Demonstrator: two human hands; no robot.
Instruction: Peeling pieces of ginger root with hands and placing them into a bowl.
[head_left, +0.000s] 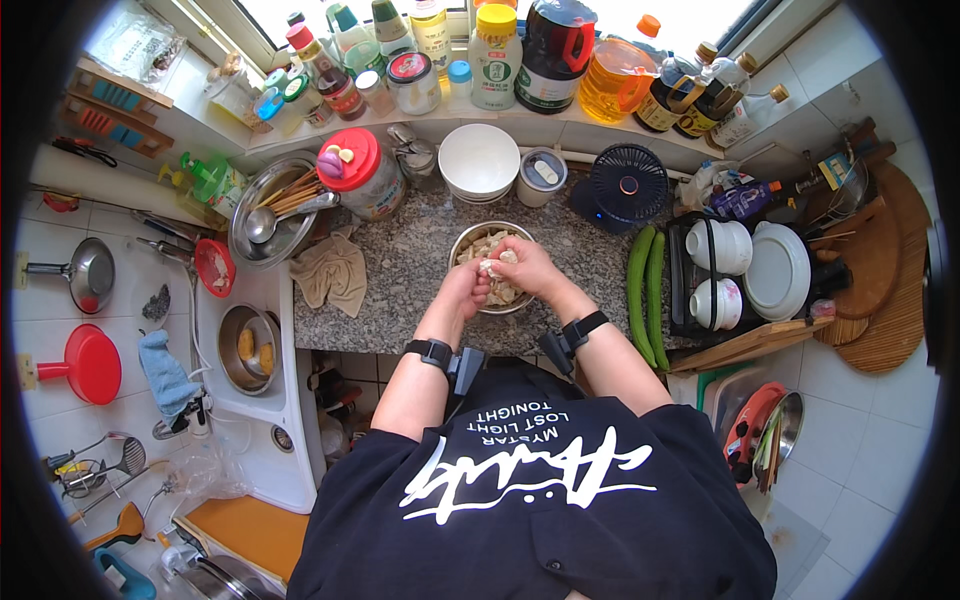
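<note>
Both hands meet over a round metal bowl (516, 307) on the granite counter. Pale, off-white torn pieces (480, 246) fill the bowl; whether they are bread, tofu or something else I cannot tell. My left hand (466, 289) has its fingers curled around part of a whitish chunk (491, 268). From the other side, my right hand (531, 268) pinches the same chunk or one touching it. Behind the bowl stands a stack of white bowls (478, 161), beside a lidded cup (541, 177).
Two long green gourds (640, 292) lie right of the bowl, beside a black dish rack (679, 300). A beige cloth (330, 274) and a red-lidded jar (375, 187) are at left. A black fan (628, 180) stands behind; the sink (292, 442) holds a metal bowl with potatoes (246, 343).
</note>
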